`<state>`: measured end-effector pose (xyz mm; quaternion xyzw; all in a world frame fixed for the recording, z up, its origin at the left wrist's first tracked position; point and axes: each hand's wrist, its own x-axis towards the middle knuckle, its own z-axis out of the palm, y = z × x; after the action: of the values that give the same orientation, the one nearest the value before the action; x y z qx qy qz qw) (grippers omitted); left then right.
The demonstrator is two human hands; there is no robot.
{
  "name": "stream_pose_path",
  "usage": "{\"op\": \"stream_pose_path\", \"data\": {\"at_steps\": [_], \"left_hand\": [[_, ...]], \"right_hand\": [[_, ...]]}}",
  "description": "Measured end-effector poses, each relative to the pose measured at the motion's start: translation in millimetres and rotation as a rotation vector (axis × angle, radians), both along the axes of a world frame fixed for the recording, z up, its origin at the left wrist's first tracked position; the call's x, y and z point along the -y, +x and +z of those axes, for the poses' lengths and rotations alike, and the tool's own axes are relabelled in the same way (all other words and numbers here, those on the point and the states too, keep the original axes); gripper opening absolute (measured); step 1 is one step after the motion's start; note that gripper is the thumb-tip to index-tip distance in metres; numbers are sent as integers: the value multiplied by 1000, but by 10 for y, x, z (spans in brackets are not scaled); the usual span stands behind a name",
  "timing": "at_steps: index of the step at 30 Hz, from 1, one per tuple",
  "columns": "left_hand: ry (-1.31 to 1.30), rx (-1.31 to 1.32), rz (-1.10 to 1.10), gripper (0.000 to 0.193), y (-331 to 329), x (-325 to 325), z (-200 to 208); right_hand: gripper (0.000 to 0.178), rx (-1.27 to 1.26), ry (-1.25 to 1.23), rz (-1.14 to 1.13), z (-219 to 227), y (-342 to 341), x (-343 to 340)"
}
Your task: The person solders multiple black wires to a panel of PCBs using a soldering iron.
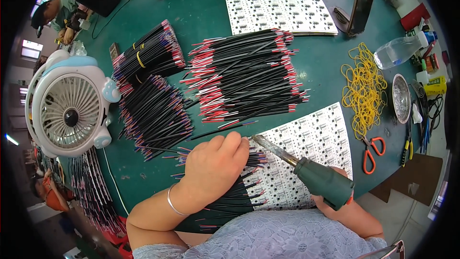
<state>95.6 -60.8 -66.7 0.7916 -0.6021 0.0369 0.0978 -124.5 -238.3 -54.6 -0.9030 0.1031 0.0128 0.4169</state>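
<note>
My left hand (215, 163) is closed over a bunch of black wires (180, 159), whose coloured ends poke out on both sides of it. Its fingertips are bent down and partly hidden, beside the left edge of a white circuit board sheet (311, 139). A dark green soldering gun (323, 182) is in my right hand (338, 199), which wraps round its handle from below. The gun's metal tip points up and left, close to my left fingertips. Along the board's lower left edge, several black wires (230, 194) lie with their red-tipped ends on the board.
Beyond my hands lie a large pile of black wires (249, 76) and banded bundles (148, 57). A white fan (72, 110) stands left. Right are yellow rubber bands (362, 88), orange-handled pliers (370, 156), a metal bowl (401, 98) and a bottle (400, 52). More board sheets (278, 5) lie at the back.
</note>
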Motion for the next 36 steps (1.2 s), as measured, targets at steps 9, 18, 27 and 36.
{"op": "stream_pose_path", "data": {"at_steps": [9, 18, 27, 36], "left_hand": [[135, -33, 30, 26, -18, 5, 37], [-28, -8, -19, 18, 26, -28, -31], [17, 101, -48, 12, 1, 5, -16], [135, 82, -57, 26, -32, 5, 70]], "right_hand": [[31, 51, 132, -109, -144, -163, 11], [34, -85, 161, -183, -149, -201, -36], [25, 105, -30, 41, -25, -10, 6], [30, 34, 362, -298, -39, -215, 21]]}}
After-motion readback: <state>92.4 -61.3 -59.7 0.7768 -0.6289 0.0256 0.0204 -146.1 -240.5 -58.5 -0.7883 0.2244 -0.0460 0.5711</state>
